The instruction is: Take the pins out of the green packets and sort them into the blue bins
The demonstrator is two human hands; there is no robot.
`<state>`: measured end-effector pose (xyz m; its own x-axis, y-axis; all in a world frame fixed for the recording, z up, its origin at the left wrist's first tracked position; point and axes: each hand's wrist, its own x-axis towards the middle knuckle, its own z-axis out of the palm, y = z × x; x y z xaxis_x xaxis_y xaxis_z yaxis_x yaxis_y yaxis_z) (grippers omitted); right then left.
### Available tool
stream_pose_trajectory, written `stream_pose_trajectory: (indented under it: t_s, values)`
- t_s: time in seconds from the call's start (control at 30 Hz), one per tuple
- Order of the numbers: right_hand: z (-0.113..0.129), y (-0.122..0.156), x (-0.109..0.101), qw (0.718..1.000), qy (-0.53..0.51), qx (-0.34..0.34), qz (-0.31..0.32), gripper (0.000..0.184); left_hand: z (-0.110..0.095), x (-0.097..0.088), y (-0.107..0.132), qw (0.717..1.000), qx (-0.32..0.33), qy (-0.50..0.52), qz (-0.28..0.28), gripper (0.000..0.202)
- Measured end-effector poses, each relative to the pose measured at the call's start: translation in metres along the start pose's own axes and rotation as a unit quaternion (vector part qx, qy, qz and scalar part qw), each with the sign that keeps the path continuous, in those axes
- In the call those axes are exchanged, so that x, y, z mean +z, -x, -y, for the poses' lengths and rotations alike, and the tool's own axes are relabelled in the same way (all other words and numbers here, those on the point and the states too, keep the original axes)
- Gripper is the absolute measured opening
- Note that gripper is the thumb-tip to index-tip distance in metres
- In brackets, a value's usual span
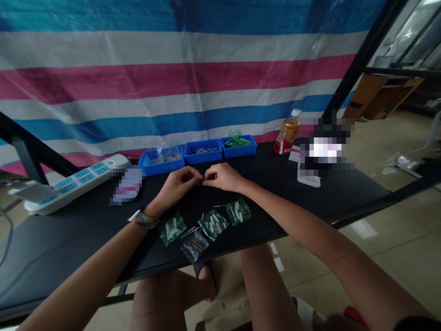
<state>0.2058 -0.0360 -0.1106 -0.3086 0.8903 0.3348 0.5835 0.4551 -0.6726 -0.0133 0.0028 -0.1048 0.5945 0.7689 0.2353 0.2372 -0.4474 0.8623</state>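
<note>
Over the middle of the black table, my left hand point(179, 184) and my right hand point(223, 177) meet fingertip to fingertip. Both are closed in a pinch, on something too small and dark to make out. Nearer to me lie green plastic bags point(213, 224) with white pieces inside, one to the left and one point(239, 212) to the right. A clear bag point(195, 245) with brass-coloured bits lies at the front, and thin metal rods point(189, 232) rest beside it. Behind my hands stands a blue bin point(203, 158) with metal parts in it.
Blue bins with clear bags point(161, 168) and green bags point(239, 150) flank the middle one. A white power strip point(77, 184) lies at left beside a blurred object point(127, 185). A drink bottle point(287, 133) and a blurred bright device point(325, 151) stand at right. A striped sheet point(193, 82) hangs behind.
</note>
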Motion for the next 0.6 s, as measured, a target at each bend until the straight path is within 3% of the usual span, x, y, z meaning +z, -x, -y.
stream_pose_trajectory:
  t_s: [0.13, 0.27, 0.43, 0.6]
  values:
    - [0.0000, -0.0003, -0.0031, 0.998, -0.058, 0.012, -0.030, 0.017, -0.0023, 0.0000, 0.0000, 0.997, -0.017, 0.037, -0.058, 0.039]
    - [-0.0005, -0.0029, -0.0032, 0.979, -0.173, 0.085, -0.062, 0.027, 0.0013, -0.0032, 0.0014, 0.998, 0.003, 0.004, -0.063, 0.036]
    - [0.0033, -0.0044, 0.0008, 0.956, -0.259, 0.134, -0.002, 0.034, 0.0007, -0.0058, 0.0047, 0.986, 0.070, -0.152, -0.019, 0.036]
    - [0.0072, -0.0031, 0.0012, 0.949, -0.287, 0.126, 0.034, 0.032, -0.0038, -0.0053, 0.0058, 0.981, 0.103, -0.164, -0.014, 0.034]
